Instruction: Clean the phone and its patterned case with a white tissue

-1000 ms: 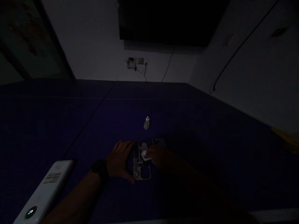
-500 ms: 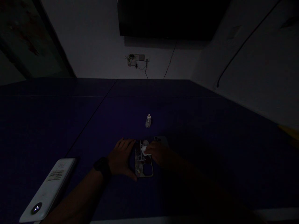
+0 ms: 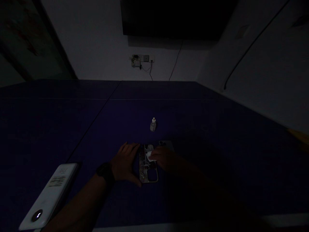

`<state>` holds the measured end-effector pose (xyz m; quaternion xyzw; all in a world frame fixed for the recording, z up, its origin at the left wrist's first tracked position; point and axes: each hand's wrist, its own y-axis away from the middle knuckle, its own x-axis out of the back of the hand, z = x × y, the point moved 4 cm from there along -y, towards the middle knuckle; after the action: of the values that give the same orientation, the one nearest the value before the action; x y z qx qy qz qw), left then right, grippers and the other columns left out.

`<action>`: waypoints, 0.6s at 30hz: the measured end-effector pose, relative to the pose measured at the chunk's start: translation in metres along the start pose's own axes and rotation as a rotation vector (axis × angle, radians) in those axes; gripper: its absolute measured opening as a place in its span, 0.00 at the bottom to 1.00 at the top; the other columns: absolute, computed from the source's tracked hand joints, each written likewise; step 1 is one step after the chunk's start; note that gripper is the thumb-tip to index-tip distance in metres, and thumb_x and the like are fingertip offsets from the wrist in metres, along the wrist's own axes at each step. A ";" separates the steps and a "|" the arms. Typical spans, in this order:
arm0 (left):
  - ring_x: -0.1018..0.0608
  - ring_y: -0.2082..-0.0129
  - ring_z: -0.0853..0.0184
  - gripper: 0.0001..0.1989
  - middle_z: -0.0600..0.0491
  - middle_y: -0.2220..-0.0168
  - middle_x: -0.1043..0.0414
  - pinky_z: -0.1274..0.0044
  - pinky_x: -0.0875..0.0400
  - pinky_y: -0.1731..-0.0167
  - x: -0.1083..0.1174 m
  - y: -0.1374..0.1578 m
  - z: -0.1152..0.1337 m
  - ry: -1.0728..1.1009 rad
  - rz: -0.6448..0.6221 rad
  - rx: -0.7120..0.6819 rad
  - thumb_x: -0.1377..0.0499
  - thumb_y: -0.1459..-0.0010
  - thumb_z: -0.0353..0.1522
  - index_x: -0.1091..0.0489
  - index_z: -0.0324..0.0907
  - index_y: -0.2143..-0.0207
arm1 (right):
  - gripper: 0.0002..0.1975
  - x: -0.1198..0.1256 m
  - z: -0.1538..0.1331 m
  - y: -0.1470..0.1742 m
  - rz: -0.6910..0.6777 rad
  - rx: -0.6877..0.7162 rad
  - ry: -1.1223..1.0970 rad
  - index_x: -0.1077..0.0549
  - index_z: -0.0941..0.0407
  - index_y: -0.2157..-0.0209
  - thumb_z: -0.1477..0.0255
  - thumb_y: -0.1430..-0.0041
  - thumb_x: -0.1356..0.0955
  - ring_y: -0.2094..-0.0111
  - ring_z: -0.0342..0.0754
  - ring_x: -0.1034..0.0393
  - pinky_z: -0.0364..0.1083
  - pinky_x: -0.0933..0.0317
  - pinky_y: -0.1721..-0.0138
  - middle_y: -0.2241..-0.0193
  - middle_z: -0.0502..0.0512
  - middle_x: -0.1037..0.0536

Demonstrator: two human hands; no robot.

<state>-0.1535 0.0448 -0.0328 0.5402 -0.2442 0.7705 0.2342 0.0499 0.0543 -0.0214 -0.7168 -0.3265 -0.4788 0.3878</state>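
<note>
A patterned phone case [image 3: 143,172] with a large camera cutout lies on the dark blue tabletop. My left hand [image 3: 124,162], with a black watch at its wrist, spans the case's left side, thumb at the near corner and fingertips at the far one, gripping it lengthwise. Pinched in my right hand [image 3: 165,158] is a small white wipe [image 3: 149,156], pressed on the case's upper surface. Partly hidden behind that hand lies a phone [image 3: 170,145] with its camera lenses showing. A small clear bottle with a white cap [image 3: 153,125] stands upright beyond the case.
At the left front lies a white power bank [image 3: 51,193] with a lit round display, beside my left forearm. A dark seam [image 3: 93,122] crosses the table. Sockets with cables [image 3: 143,59] are on the far wall beneath a black screen [image 3: 173,19]. The room is dim.
The view has shifted very slightly. Both hands, the wipe and the phone case keep almost the same positions.
</note>
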 end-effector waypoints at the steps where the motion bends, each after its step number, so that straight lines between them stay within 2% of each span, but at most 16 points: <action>1: 0.40 0.35 0.39 0.69 0.34 0.34 0.44 0.46 0.55 0.36 0.000 0.000 0.000 0.000 0.001 -0.001 0.39 0.68 0.67 0.56 0.40 0.30 | 0.15 -0.001 -0.004 -0.002 0.007 0.024 -0.004 0.22 0.61 0.56 0.85 0.39 0.37 0.57 0.51 0.29 0.51 0.34 0.53 0.57 0.63 0.21; 4: 0.39 0.35 0.39 0.70 0.34 0.34 0.43 0.46 0.55 0.36 -0.001 0.000 -0.001 -0.002 0.004 -0.013 0.39 0.67 0.67 0.57 0.41 0.30 | 0.14 0.002 -0.020 -0.003 -0.015 0.151 -0.065 0.22 0.61 0.58 0.84 0.37 0.37 0.58 0.50 0.28 0.49 0.35 0.53 0.59 0.61 0.20; 6: 0.39 0.36 0.39 0.70 0.34 0.34 0.43 0.46 0.55 0.36 0.000 0.000 0.000 -0.001 0.009 -0.020 0.39 0.67 0.67 0.57 0.41 0.30 | 0.15 0.009 -0.025 -0.001 -0.042 0.186 -0.103 0.21 0.60 0.61 0.85 0.39 0.38 0.59 0.49 0.28 0.49 0.35 0.54 0.62 0.59 0.19; 9: 0.39 0.35 0.38 0.70 0.33 0.34 0.44 0.46 0.55 0.37 0.001 -0.001 0.001 0.001 -0.011 -0.010 0.39 0.67 0.67 0.57 0.39 0.30 | 0.16 0.015 -0.019 0.004 -0.041 0.132 -0.094 0.21 0.60 0.63 0.86 0.41 0.39 0.60 0.49 0.28 0.49 0.34 0.56 0.64 0.58 0.19; 13: 0.40 0.35 0.37 0.69 0.32 0.34 0.44 0.45 0.55 0.37 0.002 -0.001 0.002 0.000 -0.021 -0.003 0.39 0.66 0.67 0.56 0.39 0.30 | 0.15 0.005 -0.012 0.003 0.022 0.039 -0.024 0.22 0.60 0.60 0.85 0.40 0.38 0.60 0.50 0.28 0.49 0.34 0.57 0.60 0.61 0.20; 18: 0.39 0.36 0.37 0.69 0.32 0.35 0.43 0.44 0.54 0.37 0.001 -0.001 0.001 0.003 -0.010 -0.003 0.39 0.68 0.67 0.55 0.39 0.31 | 0.15 -0.003 -0.026 0.000 0.018 0.168 -0.086 0.21 0.60 0.60 0.84 0.39 0.38 0.61 0.49 0.28 0.48 0.34 0.56 0.62 0.59 0.19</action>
<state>-0.1522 0.0453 -0.0312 0.5397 -0.2425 0.7699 0.2393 0.0372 0.0316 -0.0177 -0.7045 -0.3754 -0.4151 0.4364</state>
